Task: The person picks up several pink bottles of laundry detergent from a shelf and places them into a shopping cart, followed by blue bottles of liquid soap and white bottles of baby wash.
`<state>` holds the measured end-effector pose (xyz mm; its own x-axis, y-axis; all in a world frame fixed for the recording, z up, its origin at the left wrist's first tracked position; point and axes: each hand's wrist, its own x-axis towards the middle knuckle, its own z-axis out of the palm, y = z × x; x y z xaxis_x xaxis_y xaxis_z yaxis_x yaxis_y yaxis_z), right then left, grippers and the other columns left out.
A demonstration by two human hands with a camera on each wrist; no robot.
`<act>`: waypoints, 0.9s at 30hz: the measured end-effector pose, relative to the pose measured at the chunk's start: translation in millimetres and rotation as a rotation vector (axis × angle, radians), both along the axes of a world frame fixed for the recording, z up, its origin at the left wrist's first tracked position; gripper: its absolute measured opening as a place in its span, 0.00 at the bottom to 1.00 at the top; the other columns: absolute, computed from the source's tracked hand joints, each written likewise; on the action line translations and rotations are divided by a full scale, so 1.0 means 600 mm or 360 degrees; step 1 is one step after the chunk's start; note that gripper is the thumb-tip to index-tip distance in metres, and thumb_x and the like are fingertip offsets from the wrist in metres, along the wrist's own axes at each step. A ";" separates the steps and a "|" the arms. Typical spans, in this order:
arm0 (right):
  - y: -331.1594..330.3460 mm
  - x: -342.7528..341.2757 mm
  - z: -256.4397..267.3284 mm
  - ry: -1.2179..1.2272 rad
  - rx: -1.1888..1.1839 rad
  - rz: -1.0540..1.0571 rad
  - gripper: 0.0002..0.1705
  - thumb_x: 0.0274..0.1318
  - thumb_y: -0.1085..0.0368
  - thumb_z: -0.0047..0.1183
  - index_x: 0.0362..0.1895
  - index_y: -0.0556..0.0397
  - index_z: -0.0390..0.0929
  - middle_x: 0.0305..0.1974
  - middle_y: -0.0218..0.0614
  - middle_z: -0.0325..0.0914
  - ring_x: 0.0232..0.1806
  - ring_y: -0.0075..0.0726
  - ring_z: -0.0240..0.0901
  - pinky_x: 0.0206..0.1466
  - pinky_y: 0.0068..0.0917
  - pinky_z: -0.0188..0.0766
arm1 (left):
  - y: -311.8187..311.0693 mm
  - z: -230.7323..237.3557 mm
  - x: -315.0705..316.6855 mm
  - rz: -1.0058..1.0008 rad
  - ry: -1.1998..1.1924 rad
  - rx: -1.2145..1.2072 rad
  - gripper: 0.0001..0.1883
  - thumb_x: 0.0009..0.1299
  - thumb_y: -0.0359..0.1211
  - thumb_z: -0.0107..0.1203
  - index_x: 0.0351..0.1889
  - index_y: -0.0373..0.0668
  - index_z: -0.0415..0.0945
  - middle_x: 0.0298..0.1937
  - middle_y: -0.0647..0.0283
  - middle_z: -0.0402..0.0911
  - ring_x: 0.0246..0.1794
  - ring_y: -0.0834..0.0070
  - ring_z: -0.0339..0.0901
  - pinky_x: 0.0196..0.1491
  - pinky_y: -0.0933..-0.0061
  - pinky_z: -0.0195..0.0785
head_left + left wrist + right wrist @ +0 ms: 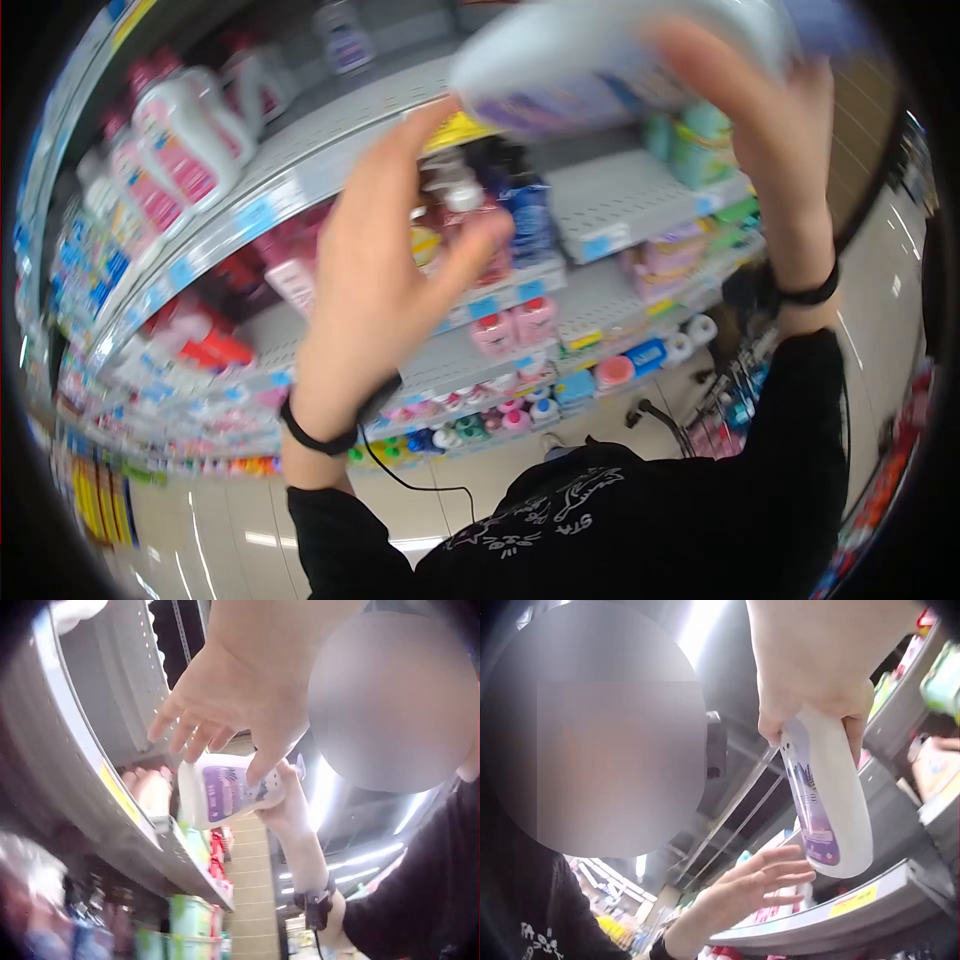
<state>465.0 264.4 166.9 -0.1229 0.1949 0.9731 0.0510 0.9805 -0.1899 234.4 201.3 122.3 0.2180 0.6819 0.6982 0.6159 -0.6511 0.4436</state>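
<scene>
A white bottle (620, 70) with a purple label lies tilted across the top of the head view. The right hand (765, 130) grips it near its cap end; in the right wrist view that hand (817, 682) holds the bottle (829, 795) from above, base hanging downward. The left hand (375, 250) is beside the base end, fingers extended and thumb apart. In the left wrist view the left hand (232, 697) has spread fingers near the bottle (225, 787); whether they touch it, I cannot tell. The right hand (289, 814) shows at the far end.
Shelves (620, 210) carry pink-labelled bottles (190, 150) at the left, a purple-labelled bottle (345, 40) at the upper back, pump bottles in the middle and green packs (705, 150) at the right. A wheeled cart or basket (715, 430) stands on the tiled floor.
</scene>
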 end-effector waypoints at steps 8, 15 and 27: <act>-0.300 0.266 -0.372 0.0830 -0.1408 -0.0400 0.31 0.38 0.61 0.68 0.47 0.56 0.68 0.40 0.32 0.72 0.41 0.25 0.71 0.45 0.25 0.69 | -0.023 -0.255 0.266 -0.1231 0.0246 -0.0648 0.42 0.53 0.37 0.67 0.64 0.36 0.58 0.62 0.45 0.64 0.63 0.52 0.61 0.63 0.60 0.55; -0.487 0.380 -0.471 0.0972 -0.2075 -0.0865 0.28 0.40 0.63 0.68 0.46 0.54 0.69 0.39 0.30 0.73 0.42 0.22 0.70 0.45 0.24 0.68 | -0.114 -0.420 0.524 -0.1907 0.0623 -0.1737 0.34 0.52 0.36 0.69 0.56 0.38 0.66 0.50 0.57 0.74 0.51 0.70 0.72 0.53 0.70 0.65; -0.744 0.812 -0.595 0.1277 -0.2012 -0.1777 0.31 0.39 0.59 0.68 0.47 0.59 0.70 0.40 0.40 0.78 0.43 0.33 0.76 0.46 0.30 0.73 | -0.249 -0.621 0.929 -0.1941 0.0895 -0.0848 0.22 0.62 0.39 0.58 0.51 0.38 0.69 0.45 0.54 0.77 0.49 0.57 0.73 0.55 0.60 0.62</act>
<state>952.3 -182.0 -189.9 0.9101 0.4125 -0.0402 0.0296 -0.1613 -0.9865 791.9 52.0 -250.5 0.9984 0.0208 0.0523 -0.0208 -0.7262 0.6872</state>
